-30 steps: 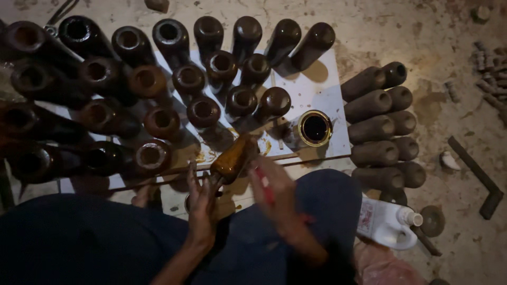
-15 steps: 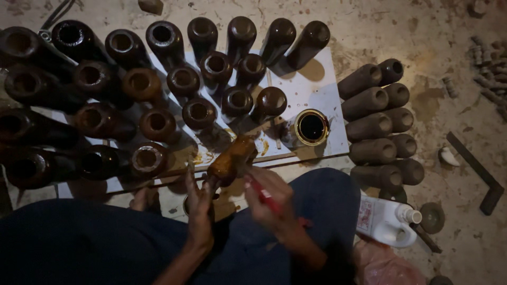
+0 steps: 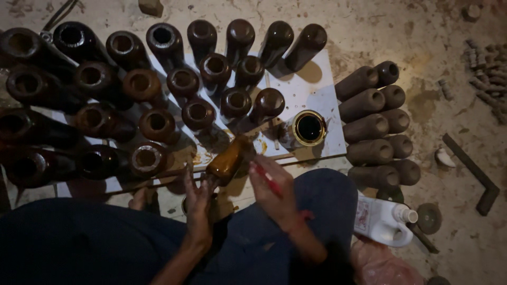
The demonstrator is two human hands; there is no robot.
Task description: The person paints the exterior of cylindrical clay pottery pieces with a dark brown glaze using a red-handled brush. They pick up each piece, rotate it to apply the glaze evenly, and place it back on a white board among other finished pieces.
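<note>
Left hand: clamped round the base of a glossy brown piece, tilted over the white board.
Right hand: closed on a red-handled brush, just beside the piece.
Doing it well: turn slowly, thin even strokes, fingers off wet stain.
Tin: open, round, gold-rimmed, dark inside, near the piece.
Jug: white plastic, labelled, lying by the right knee.
</note>
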